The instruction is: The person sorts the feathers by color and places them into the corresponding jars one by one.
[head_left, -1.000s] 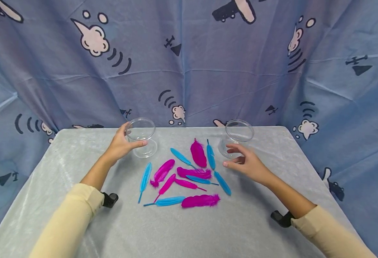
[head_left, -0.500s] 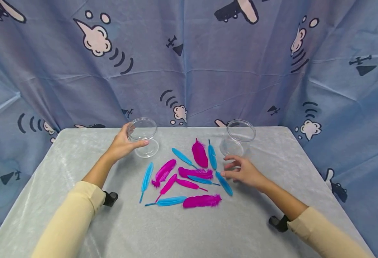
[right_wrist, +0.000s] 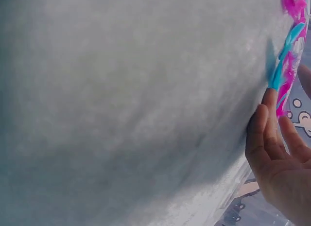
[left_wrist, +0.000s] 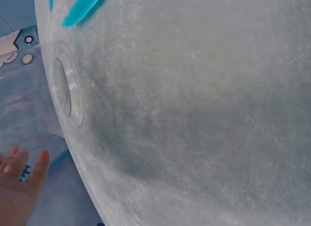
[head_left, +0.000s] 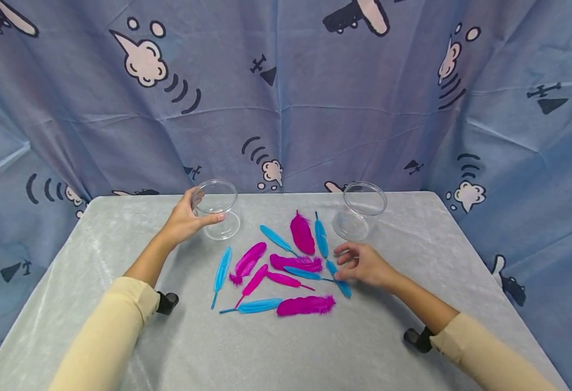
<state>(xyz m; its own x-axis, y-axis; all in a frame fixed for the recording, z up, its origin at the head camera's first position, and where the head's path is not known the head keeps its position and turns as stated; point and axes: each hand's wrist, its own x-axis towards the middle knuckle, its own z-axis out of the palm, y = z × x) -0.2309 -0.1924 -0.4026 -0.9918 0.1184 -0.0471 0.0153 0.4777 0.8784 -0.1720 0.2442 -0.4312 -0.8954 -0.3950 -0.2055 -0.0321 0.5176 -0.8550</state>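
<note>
Lying right of centre on the table, under the fingertips of your right hand: one blue feather, slanted, its middle partly hidden by your thumb.

Your right hand: palm down, fingers loosely bent, thumb and forefinger parted with a gap between; whether the fingertips touch the feather, you cannot tell.

Your left hand: holding the left jar, clear and upright at the back of the table, thumb across its near side, fingers round its outer side.

Around the feather, spread over the middle: five more blue ones, such as the near-vertical blade just above yours; and six pink feathers, some touching or overlapping the blue.

Beyond your right hand, just apart from it: the right jar, clear, upright, matching.

On your arms: two cream sleeves, a black mount at each wrist. Behind the table: a blue curtain, printed with clouds and planes.
</note>
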